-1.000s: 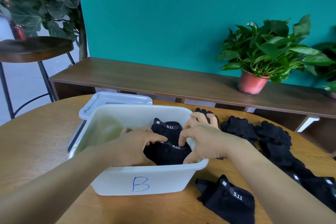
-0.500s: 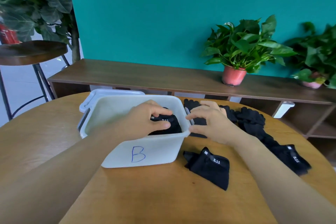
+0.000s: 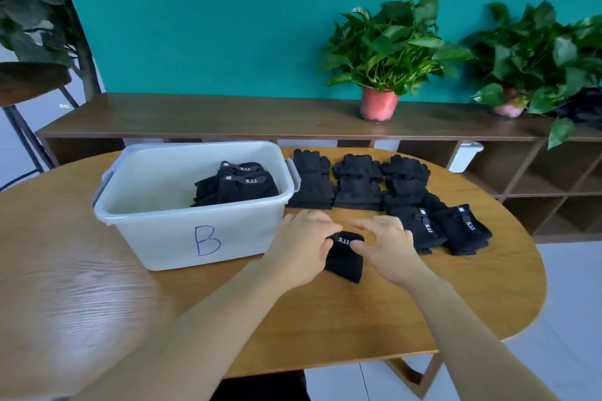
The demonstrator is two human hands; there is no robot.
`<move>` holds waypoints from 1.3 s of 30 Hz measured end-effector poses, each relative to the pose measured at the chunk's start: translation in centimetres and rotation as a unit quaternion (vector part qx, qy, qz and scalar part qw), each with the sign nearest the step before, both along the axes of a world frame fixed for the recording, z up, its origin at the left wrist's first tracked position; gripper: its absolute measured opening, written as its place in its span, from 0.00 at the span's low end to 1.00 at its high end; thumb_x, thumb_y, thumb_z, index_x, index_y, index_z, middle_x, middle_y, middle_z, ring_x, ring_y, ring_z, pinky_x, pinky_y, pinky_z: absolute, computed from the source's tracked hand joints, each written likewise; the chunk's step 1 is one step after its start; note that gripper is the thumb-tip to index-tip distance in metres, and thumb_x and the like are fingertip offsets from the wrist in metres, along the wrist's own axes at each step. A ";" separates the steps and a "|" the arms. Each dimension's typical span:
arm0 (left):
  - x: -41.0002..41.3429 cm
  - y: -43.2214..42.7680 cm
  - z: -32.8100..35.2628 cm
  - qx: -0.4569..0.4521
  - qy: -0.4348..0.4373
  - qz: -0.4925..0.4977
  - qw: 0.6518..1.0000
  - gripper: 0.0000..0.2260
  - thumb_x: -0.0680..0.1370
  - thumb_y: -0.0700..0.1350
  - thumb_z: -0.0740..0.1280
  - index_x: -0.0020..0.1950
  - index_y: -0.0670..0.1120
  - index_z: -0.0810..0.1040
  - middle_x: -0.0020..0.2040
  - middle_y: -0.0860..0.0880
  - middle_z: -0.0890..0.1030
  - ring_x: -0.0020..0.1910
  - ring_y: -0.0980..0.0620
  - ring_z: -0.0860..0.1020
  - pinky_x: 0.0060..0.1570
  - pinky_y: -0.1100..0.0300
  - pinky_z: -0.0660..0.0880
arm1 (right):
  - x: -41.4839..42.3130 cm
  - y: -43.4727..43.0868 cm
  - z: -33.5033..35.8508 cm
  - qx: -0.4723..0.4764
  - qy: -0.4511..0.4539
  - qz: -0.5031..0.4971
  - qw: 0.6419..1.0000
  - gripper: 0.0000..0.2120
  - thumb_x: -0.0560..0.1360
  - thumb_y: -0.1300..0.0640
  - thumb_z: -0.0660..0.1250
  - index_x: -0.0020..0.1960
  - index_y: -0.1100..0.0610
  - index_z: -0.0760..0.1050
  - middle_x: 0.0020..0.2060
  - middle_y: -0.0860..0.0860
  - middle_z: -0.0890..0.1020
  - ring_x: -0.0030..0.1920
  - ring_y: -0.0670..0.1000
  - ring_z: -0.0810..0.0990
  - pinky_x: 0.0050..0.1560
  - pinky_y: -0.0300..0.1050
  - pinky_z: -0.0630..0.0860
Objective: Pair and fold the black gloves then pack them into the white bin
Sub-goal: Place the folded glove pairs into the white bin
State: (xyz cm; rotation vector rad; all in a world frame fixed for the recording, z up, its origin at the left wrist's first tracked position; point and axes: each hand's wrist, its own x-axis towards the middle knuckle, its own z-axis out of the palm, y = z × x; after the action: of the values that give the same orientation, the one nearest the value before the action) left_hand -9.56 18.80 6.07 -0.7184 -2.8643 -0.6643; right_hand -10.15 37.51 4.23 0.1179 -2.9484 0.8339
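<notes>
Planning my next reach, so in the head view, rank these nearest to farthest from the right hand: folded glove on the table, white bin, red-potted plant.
1. folded glove, beside the right hand, at its thumb.
2. white bin, farther left.
3. red-potted plant, on the shelf behind.

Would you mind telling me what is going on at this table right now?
A person is filling the white bin marked B, and packed pairs lie in its right side. The left hand grips a folded pair on the table beside the bin. The right hand, fingers spread, touches the pair's other side. More black gloves lie in a row behind.
</notes>
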 end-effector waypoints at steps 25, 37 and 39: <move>7.3 -5.1 -5.7 0.111 -0.168 0.199 0.959 0.12 0.82 0.50 0.61 0.65 0.59 0.68 0.63 0.57 0.75 0.64 0.54 0.73 0.64 0.48 0.69 | 5.3 -5.5 -4.5 -0.182 -0.019 -0.035 0.983 0.22 0.77 0.61 0.69 0.70 0.50 0.73 0.64 0.46 0.76 0.64 0.45 0.73 0.66 0.46 0.72; 6.0 -3.8 -5.7 0.156 -0.224 0.227 0.935 0.16 0.79 0.40 0.65 0.59 0.60 0.68 0.63 0.56 0.76 0.66 0.52 0.73 0.66 0.47 0.68 | 4.3 -6.7 -3.1 -0.138 -0.106 -0.103 0.979 0.17 0.75 0.64 0.68 0.64 0.56 0.75 0.47 0.48 0.79 0.48 0.49 0.79 0.51 0.46 0.79; 6.0 -3.7 -5.7 0.154 -0.220 0.231 0.935 0.15 0.79 0.40 0.64 0.59 0.59 0.69 0.63 0.57 0.76 0.65 0.54 0.73 0.65 0.51 0.65 | 4.3 -6.7 -3.5 -0.154 -0.108 -0.108 0.976 0.21 0.75 0.65 0.67 0.67 0.56 0.73 0.52 0.49 0.81 0.50 0.48 0.78 0.52 0.44 0.78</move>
State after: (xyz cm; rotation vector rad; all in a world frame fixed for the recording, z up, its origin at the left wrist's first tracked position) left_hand -3.55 15.10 0.42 0.1768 -3.0103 -1.2774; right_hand -5.80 30.79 0.76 -0.3253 -2.9003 1.3261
